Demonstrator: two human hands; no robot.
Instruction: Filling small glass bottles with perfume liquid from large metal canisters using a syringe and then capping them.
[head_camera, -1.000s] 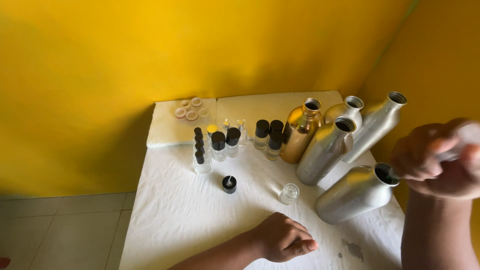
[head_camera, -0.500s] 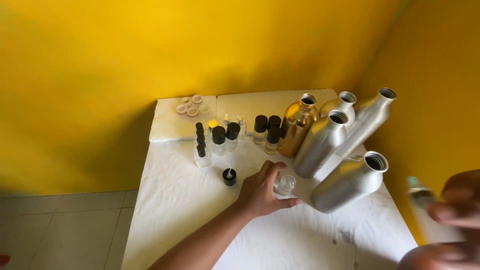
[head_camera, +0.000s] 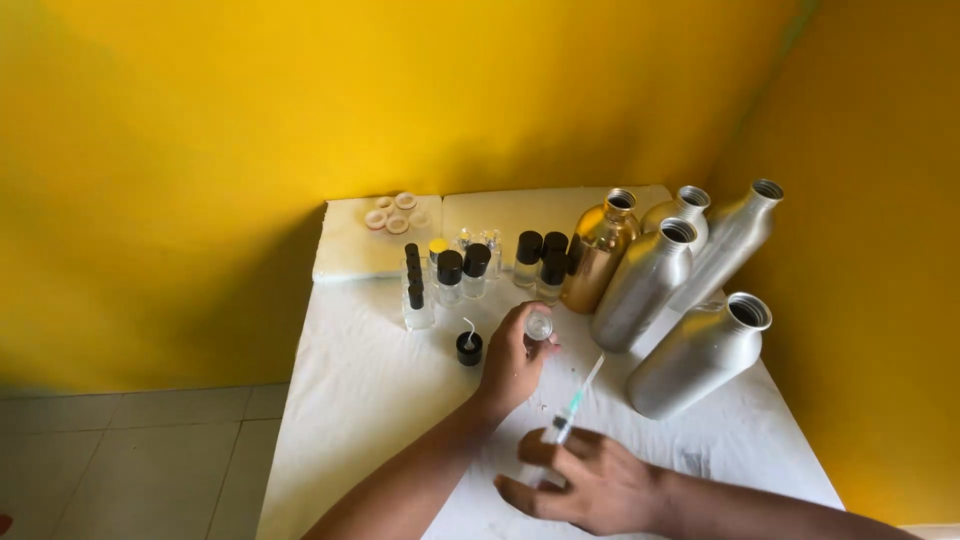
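Observation:
My left hand grips a small clear glass vial, lifted a little above the white cloth, its open mouth facing up. My right hand holds a plastic syringe low in the view; its tip points up and right, ending just right of the vial and apart from it. A black cap with a white stem lies upside down on the cloth, left of my left hand.
Several open metal bottles, silver and one gold, stand at the back right. Small black-capped vials cluster at the back centre. White rings lie on a pale pad. The table sits in a yellow corner.
My left hand has closed on the small vial and raised it off the cloth. My right hand has swung from the far right to the lower middle, bringing the syringe toward the vial.

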